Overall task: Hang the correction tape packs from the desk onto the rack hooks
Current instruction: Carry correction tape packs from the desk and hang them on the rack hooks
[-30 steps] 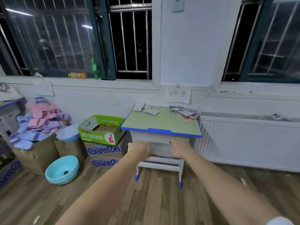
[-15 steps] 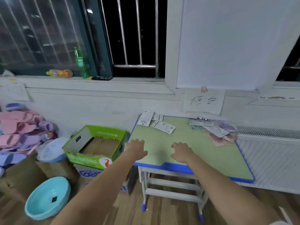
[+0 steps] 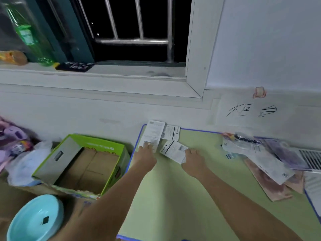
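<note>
Three white correction tape packs lie at the far left corner of the green desk [image 3: 173, 197]: a long pack [image 3: 153, 133], a small pack [image 3: 171, 132] beside it, and a tilted pack [image 3: 173, 151] nearer to me. My left hand [image 3: 146, 158] reaches out and its fingertips touch the near end of the long pack. My right hand [image 3: 192, 162] pinches the right near corner of the tilted pack, which still lies on the desk. No rack or hooks are in view.
A heap of other packets [image 3: 264, 157] covers the desk's far right. Left of the desk stand an open green cardboard box [image 3: 97, 148] and a teal basin [image 3: 34, 220] on the floor. The wall and window sill [image 3: 104, 79] are close behind the desk.
I have come closer to the desk. Both hands moved from its front edge forward to the white packs at the far left corner and now touch them.
</note>
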The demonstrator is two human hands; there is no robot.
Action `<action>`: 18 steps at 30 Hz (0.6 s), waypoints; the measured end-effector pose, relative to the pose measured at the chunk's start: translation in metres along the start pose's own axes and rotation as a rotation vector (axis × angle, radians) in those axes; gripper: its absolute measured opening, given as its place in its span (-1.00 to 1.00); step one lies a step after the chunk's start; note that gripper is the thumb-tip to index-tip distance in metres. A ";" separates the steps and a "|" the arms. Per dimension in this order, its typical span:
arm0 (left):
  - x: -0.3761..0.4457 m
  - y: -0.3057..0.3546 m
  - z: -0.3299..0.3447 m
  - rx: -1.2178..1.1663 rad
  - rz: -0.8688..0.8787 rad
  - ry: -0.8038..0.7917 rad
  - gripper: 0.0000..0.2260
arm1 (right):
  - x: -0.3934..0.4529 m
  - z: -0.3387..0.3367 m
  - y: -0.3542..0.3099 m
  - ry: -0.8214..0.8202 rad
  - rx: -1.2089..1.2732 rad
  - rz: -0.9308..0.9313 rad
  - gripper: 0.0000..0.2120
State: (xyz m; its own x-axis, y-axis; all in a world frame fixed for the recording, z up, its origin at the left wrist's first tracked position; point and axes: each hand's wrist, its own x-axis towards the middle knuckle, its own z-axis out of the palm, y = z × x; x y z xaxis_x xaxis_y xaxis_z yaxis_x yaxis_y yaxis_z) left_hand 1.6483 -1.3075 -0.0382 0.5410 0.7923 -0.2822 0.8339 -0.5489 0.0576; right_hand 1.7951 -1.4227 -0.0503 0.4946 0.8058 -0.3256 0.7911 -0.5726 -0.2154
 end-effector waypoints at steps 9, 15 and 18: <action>0.053 0.001 0.031 -0.182 -0.127 0.050 -0.34 | 0.037 0.027 -0.013 0.056 0.109 0.047 -0.32; 0.057 -0.002 0.051 -0.254 -0.139 0.245 -0.44 | 0.038 0.029 -0.006 0.040 0.124 0.048 -0.35; 0.059 -0.008 0.052 -0.195 -0.110 0.184 -0.45 | 0.036 0.028 -0.003 0.045 0.181 0.037 -0.38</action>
State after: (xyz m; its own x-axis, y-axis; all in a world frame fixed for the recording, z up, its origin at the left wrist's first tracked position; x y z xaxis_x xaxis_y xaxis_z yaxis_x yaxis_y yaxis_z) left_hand 1.6683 -1.2698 -0.1048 0.4419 0.8890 -0.1199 0.8843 -0.4093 0.2247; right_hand 1.7999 -1.3964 -0.0869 0.5411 0.7873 -0.2955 0.6962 -0.6165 -0.3677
